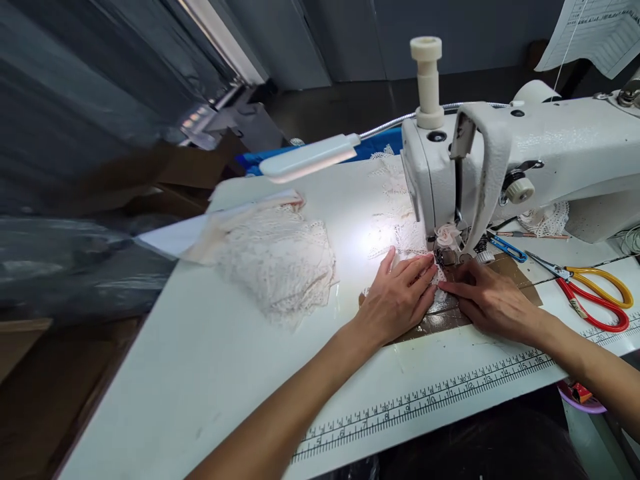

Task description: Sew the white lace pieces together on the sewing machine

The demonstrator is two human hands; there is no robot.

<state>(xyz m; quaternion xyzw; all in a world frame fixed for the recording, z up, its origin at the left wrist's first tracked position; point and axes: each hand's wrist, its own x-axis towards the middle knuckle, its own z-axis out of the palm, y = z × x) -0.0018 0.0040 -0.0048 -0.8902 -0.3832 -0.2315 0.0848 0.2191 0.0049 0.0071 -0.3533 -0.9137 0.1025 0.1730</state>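
White lace fabric [407, 237] lies under the needle area of a white sewing machine [453, 167] and trails off behind it. My left hand [400, 293] rests flat on the lace, left of the presser foot [440, 257], fingers stretched toward it. Close in front of the foot, my right hand [493, 300] has its fingers bent and pinched at the lace edge; the fingertips are partly hidden. A pale fabric rosette [447, 235] sits just above the foot. Both hands are over a brown, shiny plate [445, 320] on the table.
A heap of lace pieces [280, 260] lies on the white table [225, 373] to the left. Red-and-yellow-handled scissors [595, 287] and blue thread snips [507, 247] lie at right. A lamp [310, 158] hangs over the table. A printed ruler [430, 400] runs along the front edge.
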